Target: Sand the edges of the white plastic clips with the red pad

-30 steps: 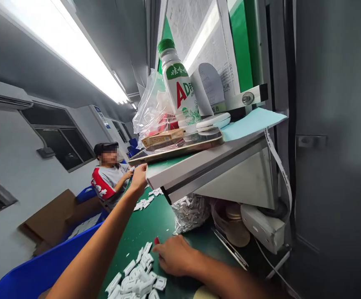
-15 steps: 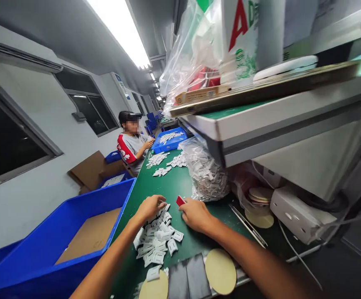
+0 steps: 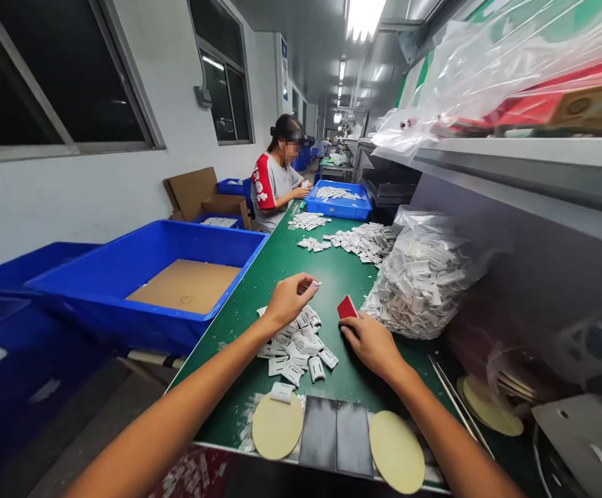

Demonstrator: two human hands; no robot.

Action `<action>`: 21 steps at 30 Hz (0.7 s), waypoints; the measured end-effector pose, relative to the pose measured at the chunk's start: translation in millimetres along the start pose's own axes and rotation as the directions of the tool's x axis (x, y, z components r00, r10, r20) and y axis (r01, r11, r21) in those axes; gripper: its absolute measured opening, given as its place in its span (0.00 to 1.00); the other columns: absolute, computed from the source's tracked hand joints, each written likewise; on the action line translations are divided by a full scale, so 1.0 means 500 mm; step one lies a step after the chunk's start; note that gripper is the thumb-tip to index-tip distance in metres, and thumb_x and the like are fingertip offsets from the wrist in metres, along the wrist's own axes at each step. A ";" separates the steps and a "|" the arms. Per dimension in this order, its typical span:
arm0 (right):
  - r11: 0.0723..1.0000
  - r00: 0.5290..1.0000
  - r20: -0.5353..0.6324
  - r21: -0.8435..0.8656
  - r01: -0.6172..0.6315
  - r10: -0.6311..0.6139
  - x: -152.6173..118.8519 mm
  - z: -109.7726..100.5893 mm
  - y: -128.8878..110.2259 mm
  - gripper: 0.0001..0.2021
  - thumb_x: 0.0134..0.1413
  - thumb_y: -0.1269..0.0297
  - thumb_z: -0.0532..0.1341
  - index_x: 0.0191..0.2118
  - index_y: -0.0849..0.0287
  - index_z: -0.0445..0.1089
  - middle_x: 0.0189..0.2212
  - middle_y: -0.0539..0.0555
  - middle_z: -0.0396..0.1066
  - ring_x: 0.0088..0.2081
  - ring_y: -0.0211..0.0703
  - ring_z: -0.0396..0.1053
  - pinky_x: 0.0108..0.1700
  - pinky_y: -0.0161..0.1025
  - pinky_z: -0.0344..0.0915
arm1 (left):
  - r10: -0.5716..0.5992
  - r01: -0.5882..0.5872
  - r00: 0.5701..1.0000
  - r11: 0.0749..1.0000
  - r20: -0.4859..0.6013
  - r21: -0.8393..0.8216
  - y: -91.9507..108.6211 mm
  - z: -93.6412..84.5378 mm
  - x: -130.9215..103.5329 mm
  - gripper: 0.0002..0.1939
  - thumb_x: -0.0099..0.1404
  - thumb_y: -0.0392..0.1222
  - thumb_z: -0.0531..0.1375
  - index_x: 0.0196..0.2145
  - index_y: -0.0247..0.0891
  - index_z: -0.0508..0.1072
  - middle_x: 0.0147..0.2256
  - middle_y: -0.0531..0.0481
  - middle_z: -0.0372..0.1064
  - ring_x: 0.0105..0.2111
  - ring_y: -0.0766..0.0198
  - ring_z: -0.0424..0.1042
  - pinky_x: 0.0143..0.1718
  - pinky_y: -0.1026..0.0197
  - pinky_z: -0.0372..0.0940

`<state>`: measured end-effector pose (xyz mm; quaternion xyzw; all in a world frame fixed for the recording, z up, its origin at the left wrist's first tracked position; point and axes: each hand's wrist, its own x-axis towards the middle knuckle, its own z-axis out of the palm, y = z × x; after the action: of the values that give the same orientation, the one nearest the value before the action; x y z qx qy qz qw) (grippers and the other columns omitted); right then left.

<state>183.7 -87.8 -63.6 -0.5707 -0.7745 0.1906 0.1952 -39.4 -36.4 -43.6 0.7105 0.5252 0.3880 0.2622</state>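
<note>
While left hand (image 3: 288,301) pinches white part (image 3: 316,283) near left edge of desk (image 3: 342,273), right hand (image 3: 376,340) grips red block (image 3: 347,308). Apparent pick-up; next move calls for steadiness.

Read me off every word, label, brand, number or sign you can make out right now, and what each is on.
"et": end of the white lettering on the co-worker's red sleeve; the letters before it are unclear.
Blue wall sign: too small to read.
Tan carton, upper right: printing too blurred to read.
White pieces and red block: no legible text.
</note>
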 end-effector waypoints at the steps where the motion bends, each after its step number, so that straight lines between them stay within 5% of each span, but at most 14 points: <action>1: 0.998 1.000 -0.013 0.058 -0.007 0.007 0.002 0.000 0.000 0.11 0.64 0.62 0.58 0.47 0.59 0.74 0.45 0.58 0.73 0.47 0.50 0.70 0.51 0.51 0.65 | 0.012 -0.013 1.000 0.999 -0.027 -0.052 -0.003 -0.004 -0.015 0.12 0.68 0.46 0.60 0.44 0.35 0.74 0.42 0.46 0.75 0.40 0.60 0.75 0.44 0.51 0.71; 5: 0.930 0.998 -0.050 0.368 -0.015 0.036 0.004 -0.011 -0.011 0.13 0.59 0.61 0.59 0.46 0.56 0.77 0.41 0.56 0.76 0.37 0.46 0.70 0.42 0.43 0.64 | 0.023 -0.047 0.993 0.976 -0.114 -0.211 -0.005 -0.006 -0.064 0.11 0.62 0.44 0.64 0.41 0.38 0.74 0.35 0.48 0.77 0.35 0.60 0.77 0.40 0.60 0.71; 8: 0.801 0.995 -0.045 0.597 -0.042 0.085 -0.001 -0.025 -0.027 0.21 0.59 0.57 0.59 0.56 0.56 0.71 0.31 0.52 0.73 0.25 0.38 0.62 0.29 0.38 0.59 | 0.025 -0.063 0.990 0.960 -0.138 -0.272 0.004 -0.001 -0.083 0.16 0.61 0.42 0.64 0.47 0.39 0.72 0.35 0.48 0.78 0.36 0.59 0.78 0.40 0.60 0.71; 12: 0.625 0.991 0.015 0.775 -0.094 0.131 -0.019 -0.032 -0.045 0.25 0.57 0.53 0.62 0.58 0.55 0.69 0.25 0.49 0.67 0.21 0.35 0.58 0.25 0.36 0.55 | 0.041 -0.076 0.990 0.960 -0.134 -0.270 0.023 0.003 -0.108 0.18 0.61 0.38 0.63 0.49 0.41 0.71 0.36 0.49 0.77 0.37 0.59 0.78 0.43 0.58 0.70; 17: 0.249 0.954 0.284 0.921 -0.299 0.093 -0.036 -0.026 -0.059 0.20 0.44 0.54 0.72 0.45 0.52 0.79 0.23 0.48 0.68 0.20 0.33 0.57 0.23 0.35 0.53 | 0.121 -0.138 0.988 0.967 -0.093 -0.216 0.040 0.004 -0.137 0.23 0.63 0.36 0.62 0.56 0.44 0.68 0.37 0.52 0.78 0.39 0.59 0.78 0.44 0.59 0.69; 19: 0.258 0.937 0.320 0.902 -0.346 0.137 -0.031 -0.020 -0.059 0.19 0.41 0.56 0.74 0.42 0.54 0.80 0.26 0.50 0.71 0.22 0.34 0.59 0.24 0.35 0.54 | 0.163 -0.180 0.981 0.969 -0.109 -0.168 0.043 0.004 -0.140 0.24 0.63 0.35 0.62 0.56 0.46 0.67 0.36 0.53 0.79 0.38 0.60 0.79 0.44 0.59 0.69; 21: 0.318 0.939 0.217 0.900 -0.299 0.268 -0.022 -0.014 -0.054 0.19 0.42 0.58 0.74 0.43 0.55 0.79 0.28 0.50 0.72 0.24 0.34 0.59 0.25 0.34 0.54 | 0.149 -0.169 0.980 0.974 -0.133 -0.151 0.043 0.005 -0.140 0.24 0.63 0.34 0.62 0.56 0.46 0.66 0.34 0.55 0.80 0.39 0.59 0.79 0.46 0.58 0.68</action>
<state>168.5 -105.1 -44.4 -0.4869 -0.4255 0.6284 0.4323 -35.9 -109.4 -47.2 0.7020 0.4482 0.4913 0.2547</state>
